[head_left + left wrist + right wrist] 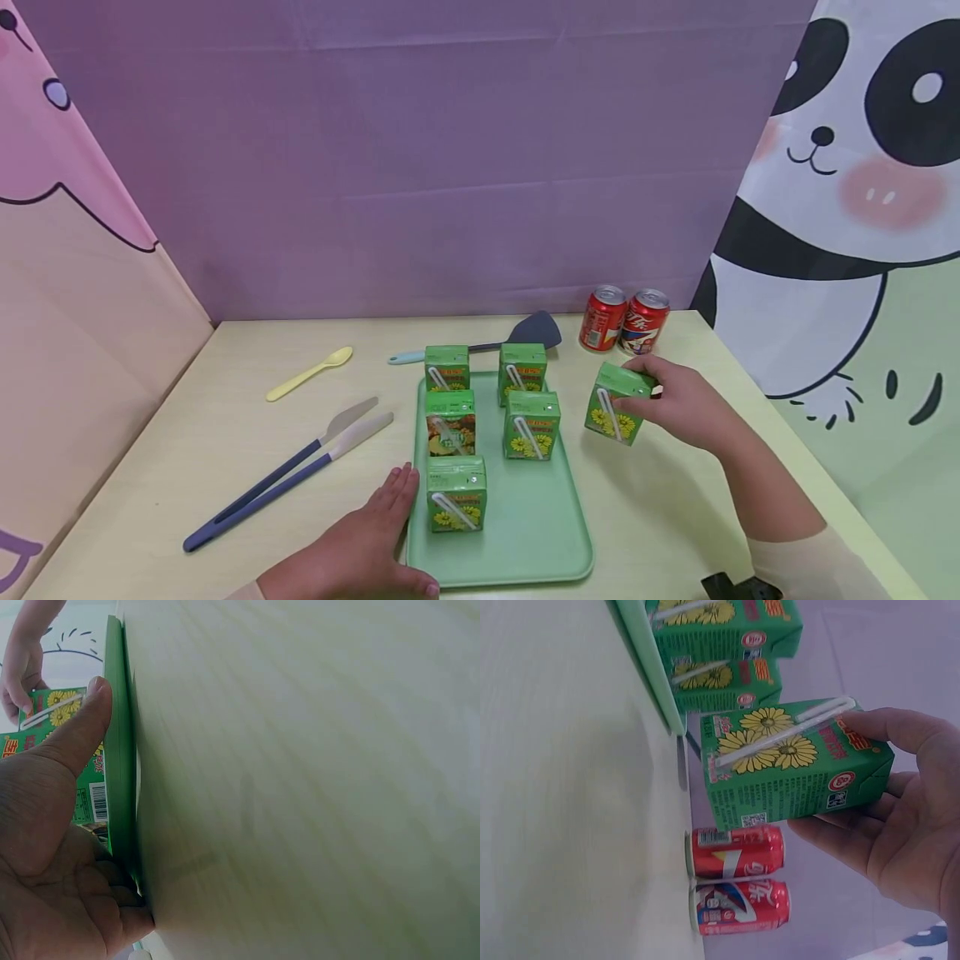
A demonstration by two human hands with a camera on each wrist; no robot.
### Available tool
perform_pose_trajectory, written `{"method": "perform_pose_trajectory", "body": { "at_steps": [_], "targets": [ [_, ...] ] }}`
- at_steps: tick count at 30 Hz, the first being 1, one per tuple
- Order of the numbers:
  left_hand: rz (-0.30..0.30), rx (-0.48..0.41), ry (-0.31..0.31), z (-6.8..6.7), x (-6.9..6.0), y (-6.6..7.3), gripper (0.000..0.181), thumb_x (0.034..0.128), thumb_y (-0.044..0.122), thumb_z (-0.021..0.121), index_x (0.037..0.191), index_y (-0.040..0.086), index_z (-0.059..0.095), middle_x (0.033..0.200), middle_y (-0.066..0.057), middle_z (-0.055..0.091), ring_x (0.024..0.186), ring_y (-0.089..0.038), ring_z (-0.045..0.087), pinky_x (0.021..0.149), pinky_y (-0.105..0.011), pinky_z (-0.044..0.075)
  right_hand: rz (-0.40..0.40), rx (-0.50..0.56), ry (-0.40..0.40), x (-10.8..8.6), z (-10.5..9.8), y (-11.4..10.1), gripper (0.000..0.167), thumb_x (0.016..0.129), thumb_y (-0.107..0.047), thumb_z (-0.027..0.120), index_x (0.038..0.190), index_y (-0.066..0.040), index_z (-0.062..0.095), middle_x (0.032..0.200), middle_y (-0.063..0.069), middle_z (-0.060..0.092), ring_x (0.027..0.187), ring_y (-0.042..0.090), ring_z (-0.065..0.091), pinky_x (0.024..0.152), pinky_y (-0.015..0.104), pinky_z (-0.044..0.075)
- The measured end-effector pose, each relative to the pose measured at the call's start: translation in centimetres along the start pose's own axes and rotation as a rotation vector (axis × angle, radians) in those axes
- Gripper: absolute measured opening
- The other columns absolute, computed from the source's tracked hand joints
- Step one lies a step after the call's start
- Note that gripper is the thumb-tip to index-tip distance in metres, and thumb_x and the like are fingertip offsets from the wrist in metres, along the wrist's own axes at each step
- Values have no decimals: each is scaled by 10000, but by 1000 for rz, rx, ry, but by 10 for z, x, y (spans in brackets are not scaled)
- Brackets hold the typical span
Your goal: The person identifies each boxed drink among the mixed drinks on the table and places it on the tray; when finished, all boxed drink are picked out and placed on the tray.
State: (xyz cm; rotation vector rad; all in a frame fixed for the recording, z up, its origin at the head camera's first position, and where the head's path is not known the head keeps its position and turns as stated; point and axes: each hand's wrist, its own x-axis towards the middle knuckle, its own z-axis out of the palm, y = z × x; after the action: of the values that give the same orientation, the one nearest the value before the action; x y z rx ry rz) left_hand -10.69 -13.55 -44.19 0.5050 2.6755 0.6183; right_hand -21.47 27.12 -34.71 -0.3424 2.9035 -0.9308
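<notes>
My right hand (pixel 686 404) holds a green drink carton (pixel 618 403) with a straw on its front, between thumb and fingers, above the table right of the tray. In the right wrist view the carton (pixel 795 761) shows yellow flowers and is clear of the table. A light green tray (pixel 536 533) carries several like cartons in two columns; the nearest carton (pixel 457 493) stands in the left column. Against the tray's left edge rests my left hand (pixel 360 533), its fingers extended and thumb by the near corner. The left wrist view shows this hand (pixel 60 847) touching the tray rim (pixel 120 742).
Two red cans (pixel 603 318) stand at the back right. Behind the tray lies a spatula (pixel 534 331). A yellow spoon (pixel 311 373) and blue-handled tongs (pixel 285 479) lie to the left. A purple cloth wall (pixel 450 167) borders the table's back.
</notes>
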Motion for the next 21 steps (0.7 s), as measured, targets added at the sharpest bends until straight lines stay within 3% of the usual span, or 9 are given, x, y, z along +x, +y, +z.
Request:
{"method": "perform_pose_trajectory", "body": {
  "at_steps": [11,21],
  "targets": [
    [-2,8,3,1,2,-1,1366,597,807,713,1584,87,102,1661,-84,75,1524,-303,84,1119,-562,330,-89,42,-80,-20,13,-19,412,840,-349,760,1175,-163,608,1034,14,666,907,169,642,759,323,538],
    [11,13,17,2,2,-3,1363,598,812,707,1584,84,109,1661,-80,77,1525,-301,86,1121,-556,331,-240,7,-125,-34,29,-36,329,842,-342,762,1121,-247,616,949,-115,655,876,89,610,757,273,536]
  ]
}}
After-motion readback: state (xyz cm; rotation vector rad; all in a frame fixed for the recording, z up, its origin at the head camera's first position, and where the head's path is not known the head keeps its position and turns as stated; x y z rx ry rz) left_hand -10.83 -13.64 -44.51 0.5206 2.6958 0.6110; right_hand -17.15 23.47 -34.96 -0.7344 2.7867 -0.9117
